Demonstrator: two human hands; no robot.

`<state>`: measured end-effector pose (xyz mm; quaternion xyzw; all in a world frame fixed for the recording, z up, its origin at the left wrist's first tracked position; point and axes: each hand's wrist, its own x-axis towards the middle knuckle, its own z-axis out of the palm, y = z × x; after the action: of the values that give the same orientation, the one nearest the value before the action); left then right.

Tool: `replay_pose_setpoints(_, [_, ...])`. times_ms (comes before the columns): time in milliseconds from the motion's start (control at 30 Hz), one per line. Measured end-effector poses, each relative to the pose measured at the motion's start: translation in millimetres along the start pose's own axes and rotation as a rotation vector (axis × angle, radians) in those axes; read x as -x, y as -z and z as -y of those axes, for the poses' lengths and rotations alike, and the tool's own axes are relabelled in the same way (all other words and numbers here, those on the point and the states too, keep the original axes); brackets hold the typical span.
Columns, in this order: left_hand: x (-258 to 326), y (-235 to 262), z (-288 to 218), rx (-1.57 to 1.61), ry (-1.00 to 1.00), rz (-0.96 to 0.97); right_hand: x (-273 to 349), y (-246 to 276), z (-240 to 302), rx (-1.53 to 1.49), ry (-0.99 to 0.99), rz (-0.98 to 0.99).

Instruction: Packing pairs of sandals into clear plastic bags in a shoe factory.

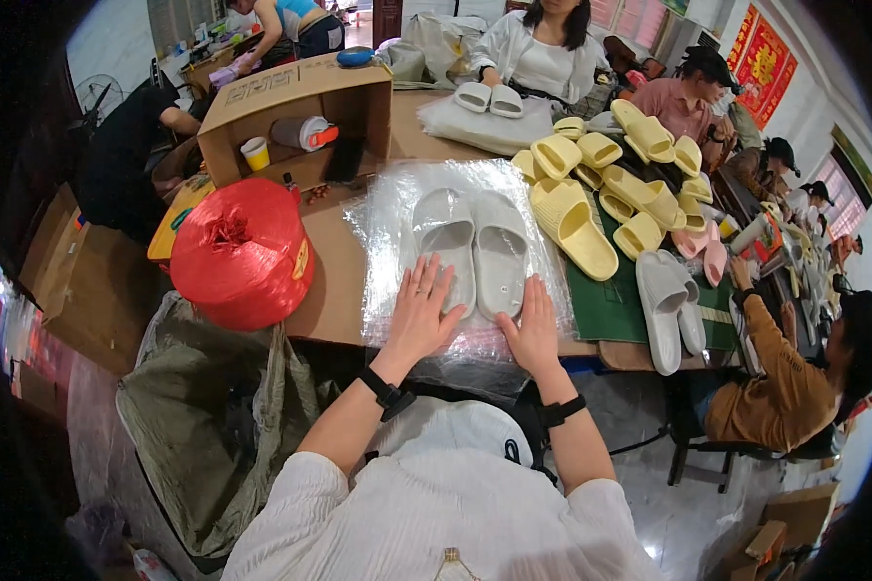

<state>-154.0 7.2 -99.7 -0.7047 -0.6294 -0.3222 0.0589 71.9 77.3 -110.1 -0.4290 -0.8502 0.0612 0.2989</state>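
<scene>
A pair of light grey slide slippers (501, 254) lies side by side, toes away from me, among clear plastic bags (383, 232). Glare makes it hard to tell whether the pair is inside the top bag or on it. My left hand (422, 308) rests flat by the left slipper's heel, fingers stretched out over its edge and the plastic. Flat on the plastic beside the right slipper's heel is my right hand (531, 329), its fingers straight and its thumb apart. Neither hand grips anything.
Yellow slippers (574, 228) pile up at the right, with another grey pair (661, 300) nearer. A red twine roll (242, 254) and an open carton (300, 87) stand left. A sack (218, 426) hangs below the table edge. A co-worker (552, 48) sits opposite, another (785, 378) at right.
</scene>
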Motion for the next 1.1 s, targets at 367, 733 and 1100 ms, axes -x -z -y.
replay_pose_setpoints(367, [4.6,6.7,-7.0,-0.012,0.118,-0.075,2.5,2.7,3.7,-0.026,-0.016,0.004])
replay_pose_setpoints(733, [3.6,7.2,-9.1,-0.057,0.121,-0.082,0.7,1.9,3.6,-0.016,0.011,-0.031])
replay_pose_setpoints(1100, [3.8,7.6,-8.3,-0.042,0.121,-0.08,0.4,3.6,6.3,-0.005,0.012,-0.042])
